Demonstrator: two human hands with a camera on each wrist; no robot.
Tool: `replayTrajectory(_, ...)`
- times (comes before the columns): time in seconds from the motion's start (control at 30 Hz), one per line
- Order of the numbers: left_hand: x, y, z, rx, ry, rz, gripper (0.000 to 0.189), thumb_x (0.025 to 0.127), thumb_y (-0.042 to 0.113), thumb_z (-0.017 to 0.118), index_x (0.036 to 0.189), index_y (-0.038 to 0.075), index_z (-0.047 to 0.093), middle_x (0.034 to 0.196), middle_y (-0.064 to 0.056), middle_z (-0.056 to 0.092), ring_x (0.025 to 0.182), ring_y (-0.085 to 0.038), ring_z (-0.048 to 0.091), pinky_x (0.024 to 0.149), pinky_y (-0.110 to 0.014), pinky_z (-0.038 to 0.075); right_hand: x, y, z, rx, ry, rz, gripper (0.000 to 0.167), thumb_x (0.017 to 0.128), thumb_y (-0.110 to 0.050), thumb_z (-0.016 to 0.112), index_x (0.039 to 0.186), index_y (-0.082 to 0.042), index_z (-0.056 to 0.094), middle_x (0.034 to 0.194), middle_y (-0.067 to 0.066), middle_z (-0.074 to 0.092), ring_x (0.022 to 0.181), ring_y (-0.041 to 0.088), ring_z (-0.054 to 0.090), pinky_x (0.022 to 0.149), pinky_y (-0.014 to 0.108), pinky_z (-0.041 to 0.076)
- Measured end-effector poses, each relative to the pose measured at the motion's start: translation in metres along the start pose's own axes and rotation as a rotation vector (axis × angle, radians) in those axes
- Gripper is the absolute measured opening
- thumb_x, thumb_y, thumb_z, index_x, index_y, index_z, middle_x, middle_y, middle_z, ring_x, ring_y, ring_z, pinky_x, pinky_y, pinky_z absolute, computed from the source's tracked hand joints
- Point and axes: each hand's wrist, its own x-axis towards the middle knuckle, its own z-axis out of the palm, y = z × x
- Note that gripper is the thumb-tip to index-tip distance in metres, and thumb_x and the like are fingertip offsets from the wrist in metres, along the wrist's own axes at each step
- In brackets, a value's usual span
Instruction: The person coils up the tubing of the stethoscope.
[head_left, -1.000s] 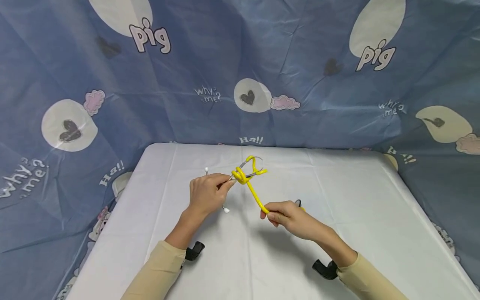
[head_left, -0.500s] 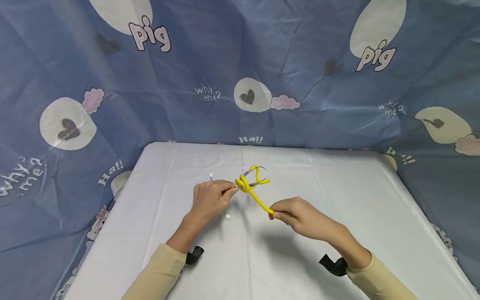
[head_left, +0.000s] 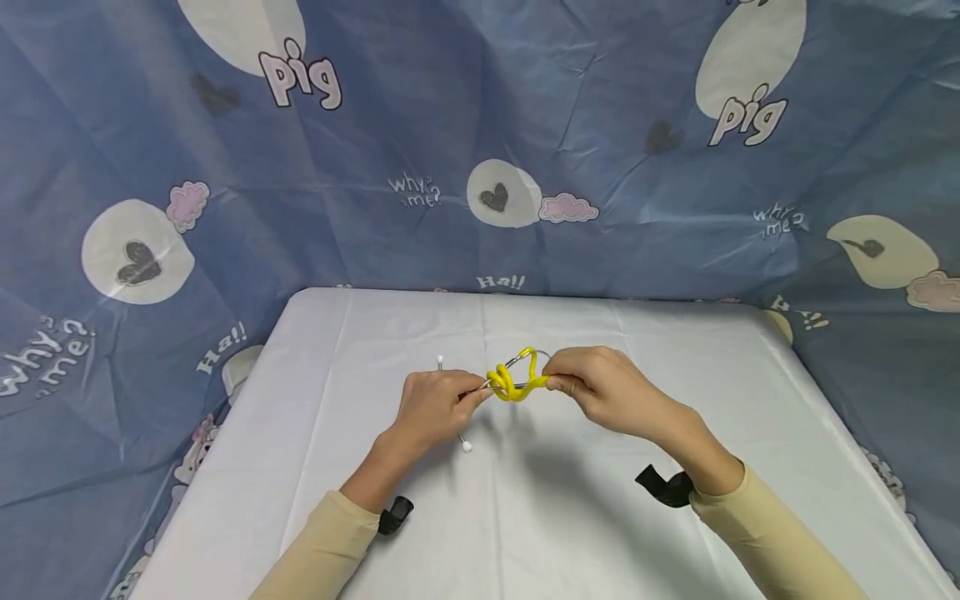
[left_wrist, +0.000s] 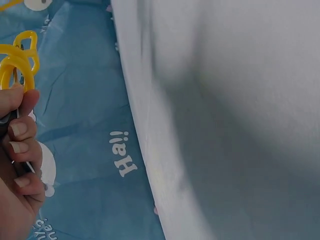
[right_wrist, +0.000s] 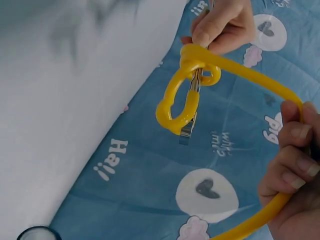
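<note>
A stethoscope with yellow tubing [head_left: 510, 390] is held in the air by both hands. My left hand [head_left: 437, 410] grips its metal ear tubes, and white ear tips [head_left: 440, 360] stick out on both sides of the fist. Yellow loops wrap around the metal tubes just beyond the left fingertips. In the right wrist view the flat metal spring [right_wrist: 186, 134] shows at the loop's far end. My right hand [head_left: 611, 390] holds the tubing; in that wrist view the fingers [right_wrist: 294, 165] curl round it. The round chestpiece [right_wrist: 39, 233] shows partly at the lower left there.
A white cloth covers the table [head_left: 570, 517] below the hands. A blue printed curtain [head_left: 615, 183] hangs behind it and down the sides. Each wrist carries a black camera mount [head_left: 666, 486] near the beige sleeve.
My right hand rises away from me, toward the loops, and now overlaps the spring end in the head view. My left hand shifts slightly right and nearer, still gripping the ear tubes.
</note>
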Motion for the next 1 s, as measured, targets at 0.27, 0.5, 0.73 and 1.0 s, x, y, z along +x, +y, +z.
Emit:
replayTrajectory(0.27,-0.001,0.007,-0.001,-0.025,-0.006,0.092,0.027,0.092,0.036,0.069,0.066,0.03,0.063,0.059,0.018,0.053,0.048,0.003,0.034,0.045,-0.016,0.023,0.021,0.008,0.003,-0.026,0.066,-0.03,0.008,0.095,-0.014,0.065,0.089,-0.016,0.069,0.08,-0.008,0.065,0.066,0.005,0.051,0.061,0.025,0.044)
replayTrajectory(0.5,-0.001,0.011,-0.008,-0.041,-0.027,0.163,0.016,0.093,0.037,0.068,0.081,0.031,0.075,0.066,0.019,0.06,0.052,0.003,0.04,0.047,-0.015,0.028,0.036,0.021,0.007,-0.037,0.076,0.014,0.01,0.096,-0.016,0.064,0.087,-0.018,0.068,0.082,-0.007,0.066,0.067,0.007,0.051,0.063,0.027,0.044)
replayTrajectory(0.73,-0.001,0.013,-0.015,-0.067,-0.053,0.233,0.021,0.095,0.035,0.065,0.075,0.029,0.068,0.061,0.017,0.046,0.053,0.004,0.035,0.049,-0.015,0.025,0.041,0.031,0.012,0.058,0.022,0.038,0.01,0.096,-0.015,0.063,0.089,-0.015,0.07,0.084,-0.005,0.068,0.074,0.011,0.057,0.07,0.03,0.048)
replayTrajectory(1.0,-0.002,0.016,-0.018,-0.113,-0.037,0.268,0.02,0.098,0.034,0.061,0.081,0.031,0.072,0.066,0.019,0.053,0.056,0.005,0.039,0.052,-0.013,0.03,0.047,0.045,0.021,0.195,-0.065,0.059,0.013,0.097,-0.014,0.06,0.088,-0.013,0.069,0.084,-0.003,0.067,0.075,0.013,0.055,0.073,0.03,0.048)
